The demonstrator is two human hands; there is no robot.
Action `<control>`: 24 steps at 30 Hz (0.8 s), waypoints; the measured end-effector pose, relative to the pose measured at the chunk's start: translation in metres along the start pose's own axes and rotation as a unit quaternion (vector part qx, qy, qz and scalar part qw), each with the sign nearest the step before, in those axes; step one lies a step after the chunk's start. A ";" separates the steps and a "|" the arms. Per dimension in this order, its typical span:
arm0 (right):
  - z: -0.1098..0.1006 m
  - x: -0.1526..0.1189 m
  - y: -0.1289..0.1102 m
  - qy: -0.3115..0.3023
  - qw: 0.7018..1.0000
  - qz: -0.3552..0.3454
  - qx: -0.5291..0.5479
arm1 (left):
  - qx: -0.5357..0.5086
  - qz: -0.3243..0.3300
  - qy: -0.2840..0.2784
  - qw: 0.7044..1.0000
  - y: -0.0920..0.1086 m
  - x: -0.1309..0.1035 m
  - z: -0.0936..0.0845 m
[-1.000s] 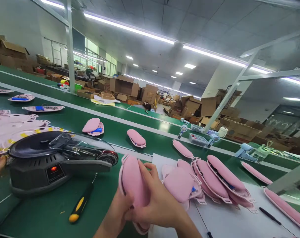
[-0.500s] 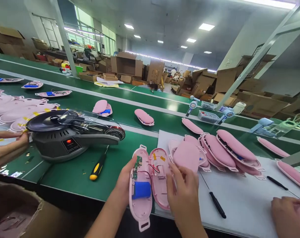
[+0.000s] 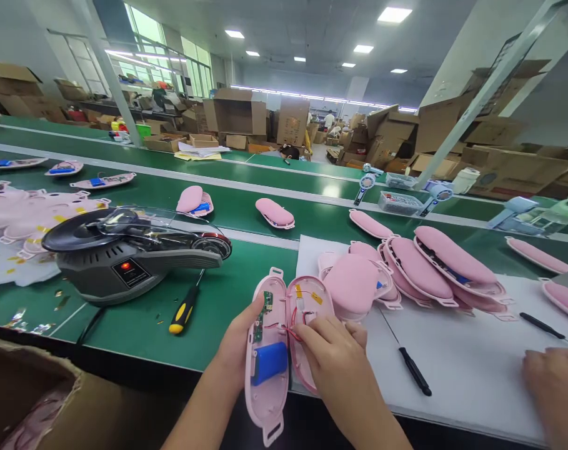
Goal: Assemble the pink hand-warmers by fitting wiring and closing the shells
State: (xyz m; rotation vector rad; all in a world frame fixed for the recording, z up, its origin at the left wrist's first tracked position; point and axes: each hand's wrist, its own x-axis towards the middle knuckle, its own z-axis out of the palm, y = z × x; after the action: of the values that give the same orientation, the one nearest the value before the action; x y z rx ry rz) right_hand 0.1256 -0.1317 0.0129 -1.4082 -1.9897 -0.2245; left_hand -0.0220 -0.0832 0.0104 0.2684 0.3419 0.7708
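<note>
My left hand point(image 3: 237, 344) grips the outer edge of a pink oval shell half point(image 3: 270, 409), its thumb over the rim. Inside this half lie a green circuit board point(image 3: 267, 302) and a blue battery point(image 3: 269, 364), which sits tilted. Beside it, opened out like a book, is the matching pink half point(image 3: 318, 286) with yellow tape pieces point(image 3: 317, 298). My right hand point(image 3: 337, 359) reaches over that second half, fingertips closed on thin red wires point(image 3: 293, 317) running between the halves. Its palm side and part of the half are hidden.
Several pink shells point(image 3: 417, 269) are heaped on white paper point(image 3: 475, 350) at right, near a black screwdriver point(image 3: 415, 371) and another person's hand point(image 3: 553, 381). On the left stand a tape dispenser point(image 3: 138, 256), a yellow-black screwdriver point(image 3: 184, 311) and a cardboard box point(image 3: 72, 400).
My right hand has moved left from the second half's outer edge onto the red wires. The battery has tilted. Another person's hands at the far left have gone out of view.
</note>
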 end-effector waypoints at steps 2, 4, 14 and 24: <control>-0.004 0.006 -0.003 -0.007 1.000 -0.023 0.001 | 0.006 0.007 -0.017 1.000 -0.003 0.001 -0.001; -0.007 0.012 -0.005 0.004 1.000 -0.026 -0.002 | 0.012 0.018 -0.042 0.999 -0.006 0.003 -0.004; -0.010 0.042 -0.012 -0.103 0.981 0.110 0.124 | 0.048 0.063 -0.073 0.994 -0.010 0.010 -0.012; -0.020 0.045 -0.008 -0.163 0.947 0.235 0.147 | 0.049 0.007 -0.102 0.994 -0.005 0.016 -0.022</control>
State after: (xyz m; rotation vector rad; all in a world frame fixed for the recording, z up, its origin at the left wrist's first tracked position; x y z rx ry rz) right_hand 0.1192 -0.1102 0.0576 -1.7433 -1.7679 0.5286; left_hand -0.0168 -0.0726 -0.0149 0.4378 0.1850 0.7338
